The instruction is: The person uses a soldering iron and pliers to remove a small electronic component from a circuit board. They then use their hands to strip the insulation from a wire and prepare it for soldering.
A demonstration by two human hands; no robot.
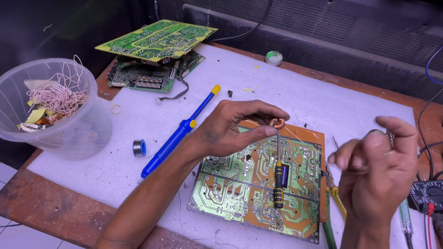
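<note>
My left hand [235, 129] pinches a small copper wire coil [277, 123] between thumb and fingertips, above the top edge of an orange-and-green circuit board [235, 192] that lies solder side up. My right hand [378, 171] is raised to the right of the board with its fingers curled and pinched together. A faint thin wire strand runs from the coil toward it. On the board below the coil lies a screwdriver [279, 185] with a black-and-yellow handle.
A blue soldering tool [177, 133] and a solder spool [139, 147] lie left of the board. Further left is a clear plastic tub [81, 129] of wire scraps, with stacked green boards [158, 39] behind. Pliers [330, 236], a tester pen [405, 220] and a multimeter [440, 195] sit at the right.
</note>
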